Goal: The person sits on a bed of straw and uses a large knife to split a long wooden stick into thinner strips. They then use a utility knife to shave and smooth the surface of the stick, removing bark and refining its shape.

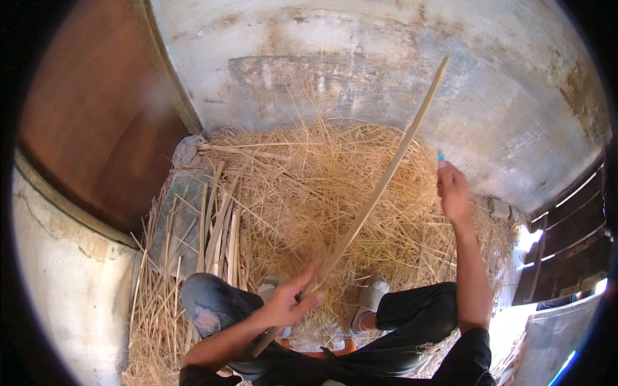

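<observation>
My left hand [290,303] is closed around the lower part of a long, flat strip of bamboo or wood [386,174]. The strip slants up and to the right, past the straw to in front of the wall, and its short lower end sticks out below the hand near my thigh. My right hand [454,192] is raised to the right of the strip, apart from it. Its fingers are closed, and a small blue tip [441,157] shows above them; the rest of what it holds is hidden.
Straw-like shavings [322,174] cover the floor before my feet. Several cut strips [222,231] lie by a grey slab [183,222] on the left. A stained wall [309,77] rises ahead, a brown door panel [96,128] stands left, and dark slats [570,238] stand right.
</observation>
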Available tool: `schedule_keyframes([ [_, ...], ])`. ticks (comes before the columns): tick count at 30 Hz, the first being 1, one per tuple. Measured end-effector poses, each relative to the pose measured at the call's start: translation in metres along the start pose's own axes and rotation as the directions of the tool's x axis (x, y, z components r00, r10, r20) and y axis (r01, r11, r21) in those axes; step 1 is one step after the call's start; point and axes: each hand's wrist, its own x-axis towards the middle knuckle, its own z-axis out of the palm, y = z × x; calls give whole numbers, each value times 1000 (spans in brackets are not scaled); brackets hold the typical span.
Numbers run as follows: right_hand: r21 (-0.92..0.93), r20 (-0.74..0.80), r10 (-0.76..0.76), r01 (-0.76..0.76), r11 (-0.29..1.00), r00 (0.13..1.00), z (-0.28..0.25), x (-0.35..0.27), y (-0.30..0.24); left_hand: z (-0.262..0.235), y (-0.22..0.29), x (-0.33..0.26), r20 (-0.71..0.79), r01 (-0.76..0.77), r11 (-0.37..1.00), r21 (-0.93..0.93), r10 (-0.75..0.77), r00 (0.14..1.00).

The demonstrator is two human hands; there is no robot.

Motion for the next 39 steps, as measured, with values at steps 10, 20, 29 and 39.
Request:
schedule_keyframes([
  [10, -108, 637, -317, 488, 866, 703, 82, -107, -87, -3, 5, 19, -185, -64, 997, -32, 57, 981],
  [20, -241, 749, -202, 542, 805, 632, 108, -120, -82, -19, -6, 6, -151, 81, 995, -55, -89, 985],
  [29, -318, 304, -102, 202, 926, 947, 79, -11, -35, -11, -17, -19, -46, 95, 993, -74, -98, 994],
  [39, -256, 772, -128, 489, 834, 622, 130, -119, -82, -24, -11, -9, -116, 182, 957, -228, -213, 970],
])
